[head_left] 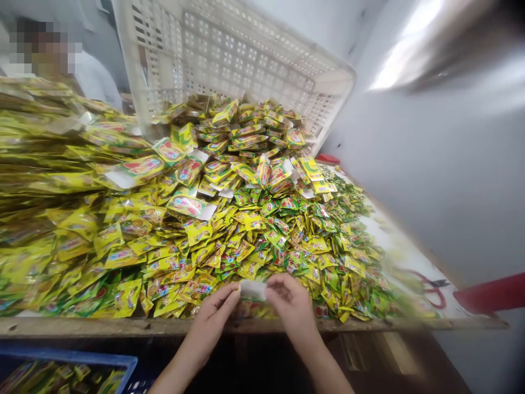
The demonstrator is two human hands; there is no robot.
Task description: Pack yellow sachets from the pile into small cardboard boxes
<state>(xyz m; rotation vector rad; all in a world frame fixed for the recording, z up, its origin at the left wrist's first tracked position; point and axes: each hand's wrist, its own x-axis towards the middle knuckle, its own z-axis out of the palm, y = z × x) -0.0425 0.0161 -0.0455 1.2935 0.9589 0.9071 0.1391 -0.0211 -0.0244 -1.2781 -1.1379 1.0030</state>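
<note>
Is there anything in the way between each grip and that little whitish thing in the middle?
Nothing visible is in the way. The left grip pinches one end of the whitish piece, and the right grip is right at its other end. The heap of packets lies beyond, not between.

Small yellow-and-green plastic packets (199, 233) lie before a rectangular white plastic crate (246, 33), red-handled metal scissors (439, 283) to their right, a blue plastic basket (82, 355) below left.
</note>
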